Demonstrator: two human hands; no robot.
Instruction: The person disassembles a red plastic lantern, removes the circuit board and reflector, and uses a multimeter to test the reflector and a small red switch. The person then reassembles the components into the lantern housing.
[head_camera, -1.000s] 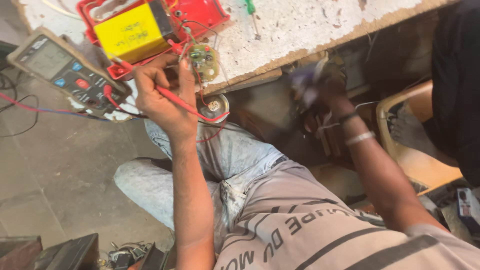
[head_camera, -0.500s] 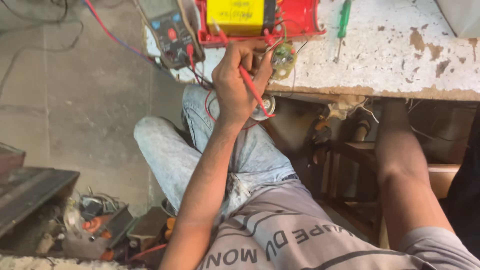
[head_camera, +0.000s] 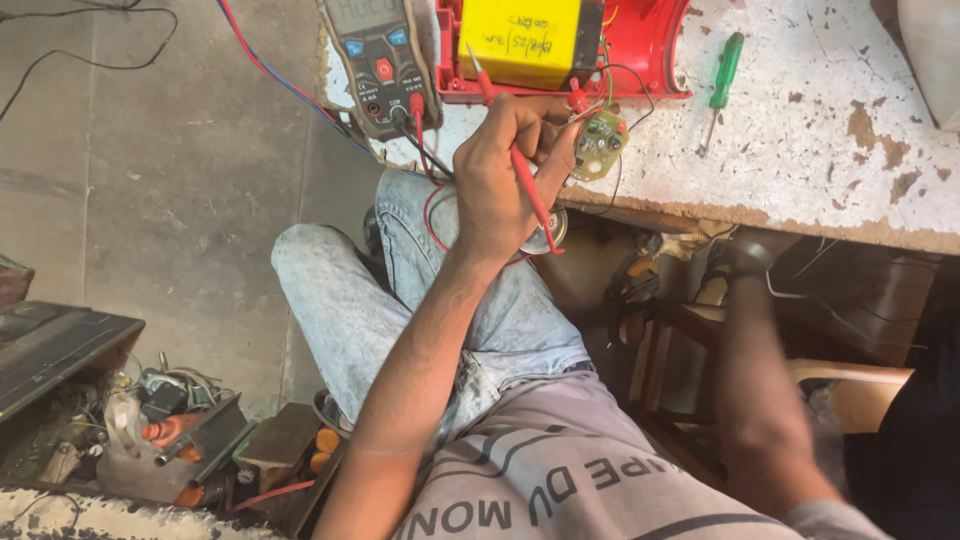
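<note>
Rough concrete floor, and a chipped white table (head_camera: 800, 130) up top that's seen better days. The left hand (head_camera: 500, 175) has its grip pinched around a red test probe (head_camera: 515, 150), held pen-style with the tip pointing up at the yellow battery block (head_camera: 520, 40) sitting in a red housing (head_camera: 650, 50). A small green circuit board (head_camera: 600, 143) hangs just beside the fingers at the table edge. The multimeter (head_camera: 380, 60) lies to the left of it. The right hand (head_camera: 745, 250) is under the table, blurry, so can't tell its grip. A green screwdriver (head_camera: 722, 80) lies well apart.
</note>
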